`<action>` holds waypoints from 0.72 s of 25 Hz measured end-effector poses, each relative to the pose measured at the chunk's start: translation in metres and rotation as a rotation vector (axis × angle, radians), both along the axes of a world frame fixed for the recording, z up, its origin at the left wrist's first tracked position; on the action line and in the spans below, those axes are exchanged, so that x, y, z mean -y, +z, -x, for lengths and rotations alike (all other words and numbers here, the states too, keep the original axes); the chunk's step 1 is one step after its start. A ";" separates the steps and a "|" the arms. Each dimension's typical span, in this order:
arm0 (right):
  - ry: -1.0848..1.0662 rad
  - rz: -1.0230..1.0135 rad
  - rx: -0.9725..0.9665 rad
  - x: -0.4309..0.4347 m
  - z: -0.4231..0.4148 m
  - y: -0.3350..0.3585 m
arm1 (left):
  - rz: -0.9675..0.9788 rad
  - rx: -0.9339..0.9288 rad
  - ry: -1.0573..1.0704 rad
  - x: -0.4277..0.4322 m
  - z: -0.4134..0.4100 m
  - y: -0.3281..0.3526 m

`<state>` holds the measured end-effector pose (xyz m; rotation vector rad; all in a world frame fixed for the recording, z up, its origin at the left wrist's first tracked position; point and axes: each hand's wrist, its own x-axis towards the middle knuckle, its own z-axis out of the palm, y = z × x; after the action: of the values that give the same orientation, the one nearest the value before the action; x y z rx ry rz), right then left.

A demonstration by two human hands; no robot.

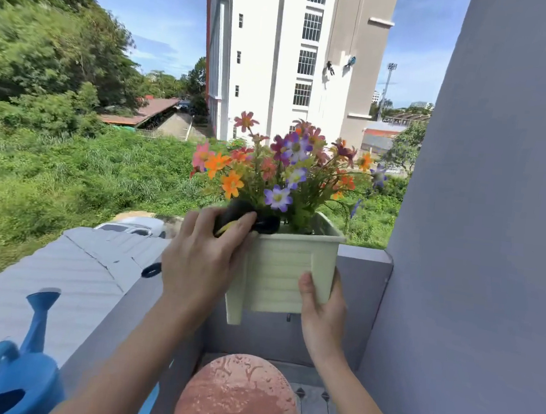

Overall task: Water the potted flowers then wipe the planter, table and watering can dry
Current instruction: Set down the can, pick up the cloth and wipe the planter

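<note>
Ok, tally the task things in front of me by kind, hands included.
planter: 1
watering can: 1
table: 1
cloth: 1
hands: 2, left hand gripping the cloth, right hand holding the planter
Total: 6

Looks like an upper-floor home balcony, open to the sky. Closed in by a grey parapet (362,282) and floored with patterned tiles (315,408). Kept as a small garden spot: a planter (285,268) of flowers (289,161) at the parapet's top, a blue watering can (21,379) on its ledge. Overlooks a corrugated roof (59,263), parked cars (136,227), overgrown ground (68,170) and a tall white building (269,56).
</note>
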<state>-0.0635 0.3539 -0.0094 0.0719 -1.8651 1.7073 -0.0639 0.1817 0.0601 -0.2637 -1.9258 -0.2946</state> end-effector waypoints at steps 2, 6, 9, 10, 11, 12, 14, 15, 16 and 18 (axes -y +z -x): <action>-0.008 0.014 -0.001 0.005 0.000 -0.002 | 0.205 -0.036 0.040 -0.003 0.004 0.008; -0.004 0.022 -0.024 0.013 0.003 -0.003 | 0.394 -0.149 0.004 -0.030 0.004 0.021; 0.007 0.068 -0.052 0.021 0.001 0.001 | 0.448 -0.222 -0.095 -0.056 -0.001 0.031; 0.001 0.088 -0.054 0.022 0.000 0.002 | 0.455 -0.232 -0.100 -0.058 -0.003 0.033; -0.003 0.108 -0.047 0.021 -0.001 0.004 | 0.462 -0.236 -0.086 -0.054 -0.004 0.033; -0.008 0.125 -0.036 0.019 0.000 0.005 | 0.462 -0.244 -0.067 -0.046 -0.003 0.032; -0.025 0.117 -0.017 0.011 0.003 0.009 | 0.417 -0.268 -0.034 -0.022 0.002 0.027; -0.040 0.098 -0.017 0.006 0.004 0.011 | 0.368 -0.281 -0.030 -0.010 0.005 0.023; -0.045 0.078 -0.021 0.002 0.004 0.014 | 0.318 -0.295 -0.039 -0.001 0.008 0.016; -0.040 0.061 -0.025 -0.003 0.005 0.020 | 0.269 -0.310 -0.061 0.008 0.008 -0.007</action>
<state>-0.0681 0.3568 0.0107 0.0312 -1.7837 1.7263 -0.0724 0.1737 0.0530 -0.5166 -1.6488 -0.0287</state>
